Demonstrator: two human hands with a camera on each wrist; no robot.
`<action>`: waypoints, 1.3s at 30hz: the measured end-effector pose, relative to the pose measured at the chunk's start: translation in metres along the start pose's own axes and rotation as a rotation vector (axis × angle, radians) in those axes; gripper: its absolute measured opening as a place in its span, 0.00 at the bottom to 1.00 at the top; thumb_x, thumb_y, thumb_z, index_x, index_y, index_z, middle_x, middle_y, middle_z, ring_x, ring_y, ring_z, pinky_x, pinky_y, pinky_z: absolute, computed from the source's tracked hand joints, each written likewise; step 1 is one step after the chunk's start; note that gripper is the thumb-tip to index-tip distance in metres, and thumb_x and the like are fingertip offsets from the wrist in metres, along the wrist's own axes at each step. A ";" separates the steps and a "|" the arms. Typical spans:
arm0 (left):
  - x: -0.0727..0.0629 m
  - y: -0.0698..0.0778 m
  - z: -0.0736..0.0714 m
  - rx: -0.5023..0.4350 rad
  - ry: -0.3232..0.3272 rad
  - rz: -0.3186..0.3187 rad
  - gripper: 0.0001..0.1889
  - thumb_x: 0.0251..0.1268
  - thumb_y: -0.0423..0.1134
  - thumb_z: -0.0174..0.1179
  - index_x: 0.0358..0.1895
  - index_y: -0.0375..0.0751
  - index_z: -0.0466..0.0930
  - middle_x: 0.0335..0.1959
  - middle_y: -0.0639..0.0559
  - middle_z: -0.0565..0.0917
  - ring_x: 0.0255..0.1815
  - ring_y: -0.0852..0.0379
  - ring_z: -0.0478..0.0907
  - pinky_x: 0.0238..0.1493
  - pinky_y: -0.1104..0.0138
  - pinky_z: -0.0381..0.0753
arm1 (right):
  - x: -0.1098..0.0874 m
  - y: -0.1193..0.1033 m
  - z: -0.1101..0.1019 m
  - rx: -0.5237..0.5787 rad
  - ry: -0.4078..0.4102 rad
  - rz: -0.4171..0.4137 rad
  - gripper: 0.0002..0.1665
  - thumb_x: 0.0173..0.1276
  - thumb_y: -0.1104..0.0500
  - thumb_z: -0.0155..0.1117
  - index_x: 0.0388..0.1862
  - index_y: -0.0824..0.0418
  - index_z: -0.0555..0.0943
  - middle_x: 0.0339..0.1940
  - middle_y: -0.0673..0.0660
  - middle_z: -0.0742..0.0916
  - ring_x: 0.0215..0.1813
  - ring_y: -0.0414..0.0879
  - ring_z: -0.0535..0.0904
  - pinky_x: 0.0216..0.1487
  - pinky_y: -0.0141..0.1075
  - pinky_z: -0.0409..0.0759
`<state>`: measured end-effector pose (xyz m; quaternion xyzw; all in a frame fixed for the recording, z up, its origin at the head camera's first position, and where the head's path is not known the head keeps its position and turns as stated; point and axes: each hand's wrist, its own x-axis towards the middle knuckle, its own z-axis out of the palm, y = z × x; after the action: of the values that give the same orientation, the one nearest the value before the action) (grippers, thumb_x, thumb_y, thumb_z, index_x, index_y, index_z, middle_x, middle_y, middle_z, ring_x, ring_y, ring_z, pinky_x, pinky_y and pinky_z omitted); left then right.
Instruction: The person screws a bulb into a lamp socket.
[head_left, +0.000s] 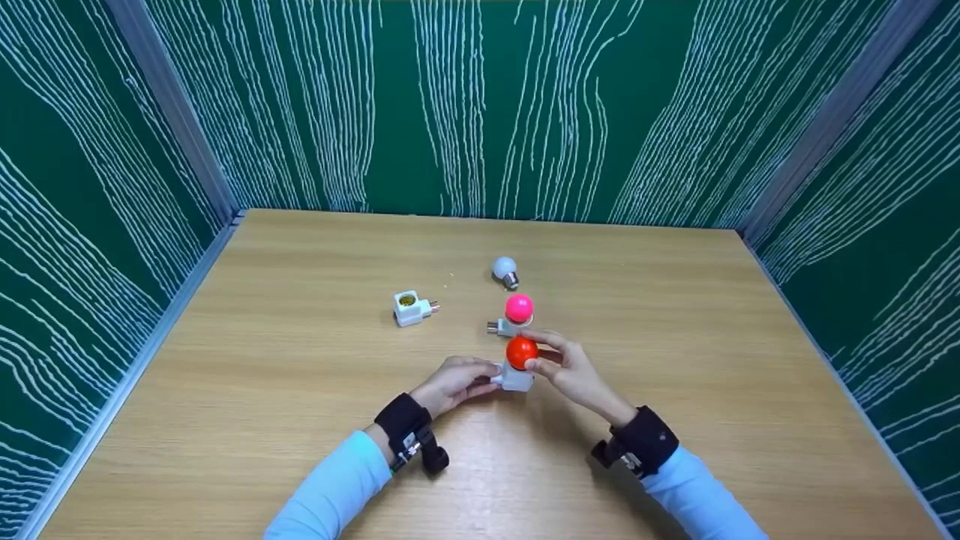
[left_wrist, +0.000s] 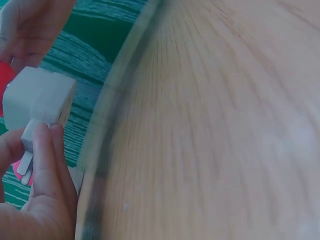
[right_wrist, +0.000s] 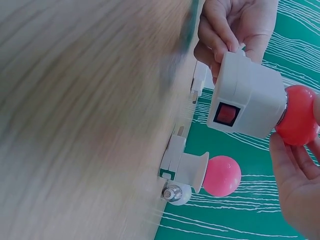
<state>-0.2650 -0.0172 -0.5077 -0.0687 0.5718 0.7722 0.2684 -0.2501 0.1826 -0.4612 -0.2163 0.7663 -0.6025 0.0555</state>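
Observation:
A white plug-in bulb socket (right_wrist: 250,95) with a red rocker switch (right_wrist: 226,114) is held a little above the table. My left hand (head_left: 459,381) pinches it at its plug end, where the flat prongs (left_wrist: 25,165) show between the fingers in the left wrist view. A red bulb (head_left: 521,352) sits in the socket's mouth. The thumb and fingers of my right hand (head_left: 574,375) grip that bulb from the right. Just behind stands another white socket (right_wrist: 192,167) with a pink bulb (head_left: 519,307) in it.
A white bulb (head_left: 505,268) with a metal screw base lies farther back on the wooden table (head_left: 300,390). To the left rests a bulbless white socket (head_left: 409,308), its plug pointing right. Green walls (head_left: 390,112) with white lines surround the table.

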 end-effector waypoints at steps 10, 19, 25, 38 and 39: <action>0.000 -0.001 0.002 -0.010 0.018 0.006 0.16 0.57 0.27 0.57 0.49 0.22 0.73 0.39 0.43 0.80 0.34 0.58 0.80 0.42 0.74 0.85 | 0.000 0.004 0.002 -0.014 0.037 -0.035 0.27 0.56 0.70 0.63 0.56 0.75 0.71 0.57 0.72 0.74 0.57 0.66 0.72 0.55 0.32 0.80; -0.002 -0.001 0.001 0.020 0.014 -0.013 0.16 0.56 0.26 0.58 0.49 0.23 0.73 0.44 0.39 0.80 0.34 0.57 0.81 0.42 0.73 0.85 | -0.001 0.003 0.001 -0.061 0.010 -0.039 0.28 0.58 0.67 0.63 0.58 0.74 0.70 0.58 0.70 0.74 0.59 0.63 0.71 0.59 0.39 0.78; -0.003 0.001 -0.001 0.034 -0.005 -0.036 0.16 0.56 0.26 0.58 0.49 0.24 0.74 0.47 0.38 0.78 0.36 0.56 0.81 0.43 0.71 0.85 | -0.002 0.001 -0.003 -0.060 -0.105 -0.048 0.30 0.62 0.68 0.60 0.64 0.67 0.66 0.63 0.67 0.71 0.63 0.59 0.69 0.67 0.49 0.68; -0.002 0.000 0.002 0.009 -0.014 0.006 0.15 0.57 0.25 0.57 0.48 0.21 0.73 0.39 0.42 0.80 0.32 0.58 0.81 0.41 0.73 0.85 | -0.002 0.000 -0.003 0.032 -0.146 -0.033 0.29 0.63 0.70 0.55 0.63 0.75 0.63 0.62 0.75 0.69 0.61 0.62 0.69 0.58 0.26 0.76; -0.002 0.000 0.002 0.008 -0.008 0.005 0.15 0.56 0.25 0.57 0.48 0.22 0.73 0.40 0.42 0.81 0.32 0.58 0.81 0.41 0.73 0.85 | -0.002 0.000 -0.003 0.025 -0.138 -0.029 0.29 0.63 0.70 0.55 0.63 0.75 0.63 0.62 0.75 0.69 0.61 0.63 0.69 0.58 0.26 0.76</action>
<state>-0.2625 -0.0162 -0.5064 -0.0630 0.5741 0.7708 0.2690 -0.2495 0.1861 -0.4609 -0.2678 0.7497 -0.5965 0.1023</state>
